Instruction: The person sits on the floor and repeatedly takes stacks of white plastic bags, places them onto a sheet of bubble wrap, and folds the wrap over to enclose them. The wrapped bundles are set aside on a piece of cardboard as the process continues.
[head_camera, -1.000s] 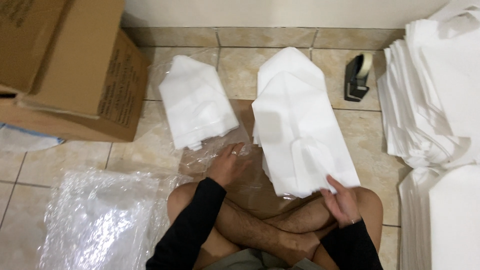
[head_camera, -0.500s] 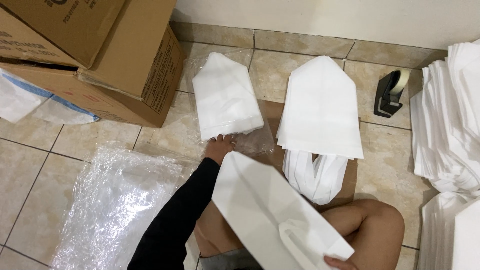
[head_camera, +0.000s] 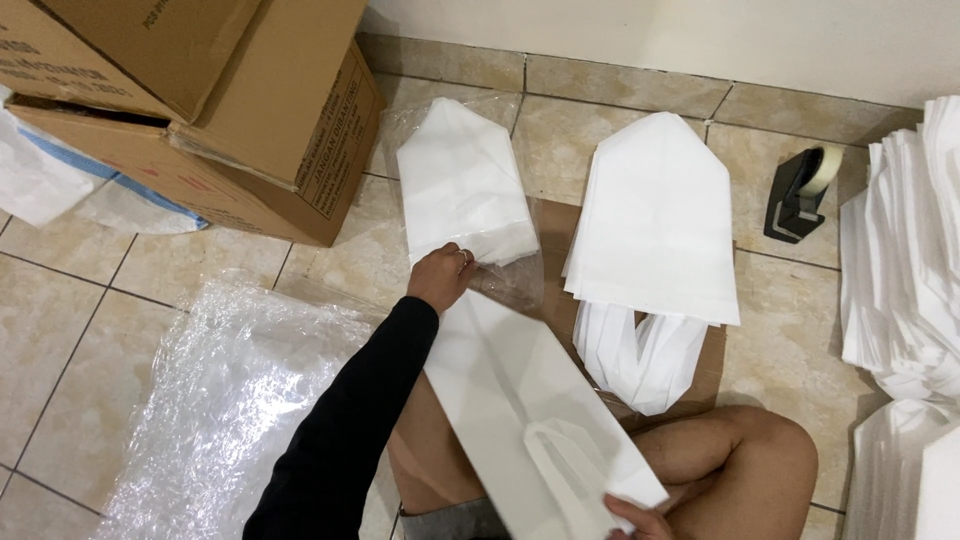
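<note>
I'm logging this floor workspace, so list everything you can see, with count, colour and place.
cardboard boxes: two, brown, stacked top left
bagged stack: one, white bags in clear plastic, centre, under left hand
open stack: one, white bags with handles, centre right on brown cardboard
held bag: one, white, across the lap
tape dispenser: one, black, by the wall, right
folded pile: one, white, right edge
plastic sheet: one, clear, lower left floor
left hand: on the bagged stack's near edge
right hand: bottom edge, gripping the held bag
</note>
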